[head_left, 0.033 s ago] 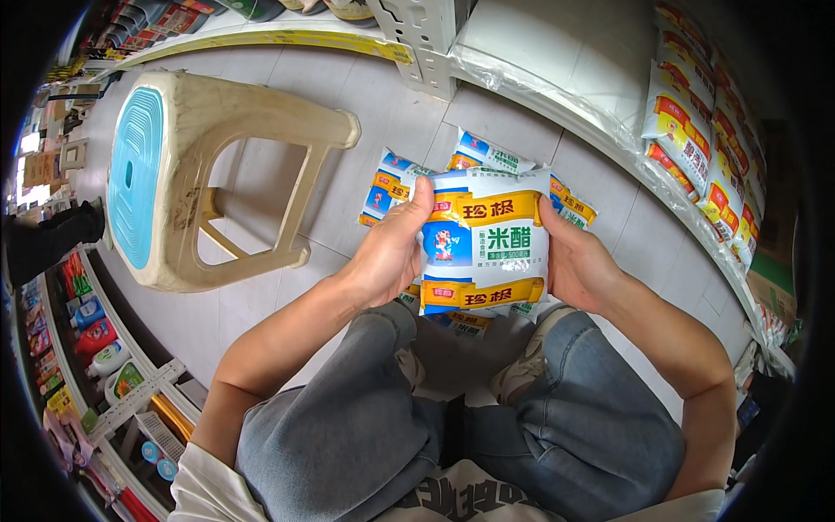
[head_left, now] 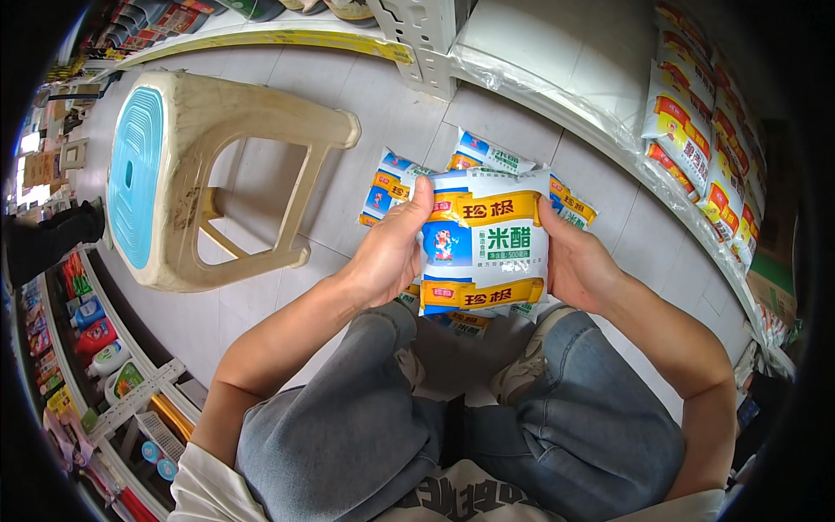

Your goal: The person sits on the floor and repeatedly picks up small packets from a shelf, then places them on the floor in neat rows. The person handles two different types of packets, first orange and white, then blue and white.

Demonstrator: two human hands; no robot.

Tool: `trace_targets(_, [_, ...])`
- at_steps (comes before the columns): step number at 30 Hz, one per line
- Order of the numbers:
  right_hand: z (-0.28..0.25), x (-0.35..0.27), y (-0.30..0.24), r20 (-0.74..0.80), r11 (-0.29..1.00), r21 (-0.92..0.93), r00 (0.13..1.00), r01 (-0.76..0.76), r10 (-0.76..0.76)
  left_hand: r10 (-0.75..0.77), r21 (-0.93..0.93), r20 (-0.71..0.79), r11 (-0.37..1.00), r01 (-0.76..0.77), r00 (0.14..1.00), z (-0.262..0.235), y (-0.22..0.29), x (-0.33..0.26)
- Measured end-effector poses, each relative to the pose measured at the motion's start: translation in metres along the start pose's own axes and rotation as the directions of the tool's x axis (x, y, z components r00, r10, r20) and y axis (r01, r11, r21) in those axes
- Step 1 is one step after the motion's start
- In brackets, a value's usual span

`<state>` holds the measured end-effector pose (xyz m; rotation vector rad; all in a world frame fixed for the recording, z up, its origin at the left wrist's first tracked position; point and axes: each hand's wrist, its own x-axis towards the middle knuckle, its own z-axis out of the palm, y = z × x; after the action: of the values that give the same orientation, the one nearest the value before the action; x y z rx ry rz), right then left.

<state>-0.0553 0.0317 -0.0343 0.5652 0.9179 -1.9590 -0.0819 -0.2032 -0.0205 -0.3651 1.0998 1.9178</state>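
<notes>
- My left hand (head_left: 389, 257) and right hand (head_left: 576, 265) clamp the white pouch (head_left: 484, 248) by its side edges, held between them above my knees.
- Looks soft, liquid-filled, slippery film; I'd grip the sealed edges.
- More pouches (head_left: 393, 184) lie on the floor just beyond.

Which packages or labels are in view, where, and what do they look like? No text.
Held pouch: between left hand and right hand; flat, white with blue and yellow bands.
Floor pouches: beyond the held pouch, same colours.
Shelf pouches: right, upright row, white, yellow, red.
Bottles: lower-left shelf, mixed colours.
</notes>
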Motion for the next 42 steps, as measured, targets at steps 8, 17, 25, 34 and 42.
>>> trace_targets(8, [-0.002, 0.000, 0.002, -0.001, 0.999, -0.033, 1.000, -0.007, 0.007, 0.001, -0.021, -0.036, 1.000, -0.002, 0.999, 0.005, 0.001, 0.000])
trace_targets(17, [-0.002, 0.002, 0.004, -0.010, 1.000, -0.015, 1.000, -0.011, 0.011, -0.032, 0.036, 0.003, 0.999, 0.032, 0.999, -0.001, -0.001, 0.003])
trace_targets(25, [-0.010, 0.005, 0.009, -0.021, 0.999, -0.022, 0.999, -0.030, 0.029, -0.028, 0.026, 0.017, 0.999, 0.028, 0.999, -0.002, -0.004, 0.003])
trace_targets(34, [-0.006, 0.004, 0.005, -0.031, 1.000, -0.011, 0.999, -0.018, 0.018, -0.071, 0.040, 0.043, 0.997, 0.069, 0.997, 0.000, 0.001, 0.002])
trace_targets(42, [-0.011, 0.006, 0.009, -0.028, 0.935, -0.347, 0.998, -0.070, 0.065, -0.111, -0.031, -0.088, 0.994, 0.109, 0.990, -0.014, -0.020, 0.007])
